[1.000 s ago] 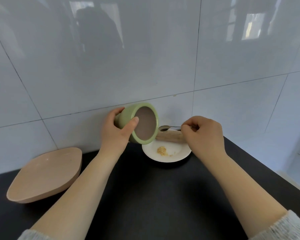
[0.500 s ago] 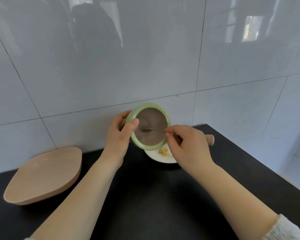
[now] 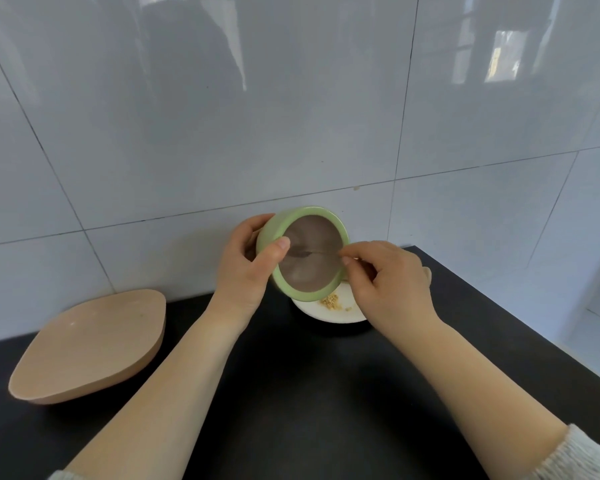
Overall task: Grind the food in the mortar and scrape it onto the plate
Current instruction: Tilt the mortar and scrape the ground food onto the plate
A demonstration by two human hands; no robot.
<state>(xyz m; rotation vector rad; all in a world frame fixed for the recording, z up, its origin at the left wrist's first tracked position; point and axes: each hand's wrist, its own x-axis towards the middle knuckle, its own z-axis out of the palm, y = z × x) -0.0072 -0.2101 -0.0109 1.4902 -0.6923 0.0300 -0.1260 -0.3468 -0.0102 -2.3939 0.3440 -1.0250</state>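
My left hand grips a green mortar with a brown inside, tipped on its side so its mouth faces me, above the left edge of a small white plate. A little heap of ground yellow crumbs lies on the plate just below the mortar's rim. My right hand pinches a thin metal spoon whose bowl reaches inside the mortar near its left wall. The tip of a wooden pestle peeks out behind my right hand.
A wide tan bowl sits at the left on the black counter. The tiled wall rises right behind the plate. The counter's right edge runs diagonally, with floor beyond.
The mortar has turned from facing right to facing me and dropped over the plate. My right hand brought the spoon from above the plate into the mortar and pushed it deeper left.
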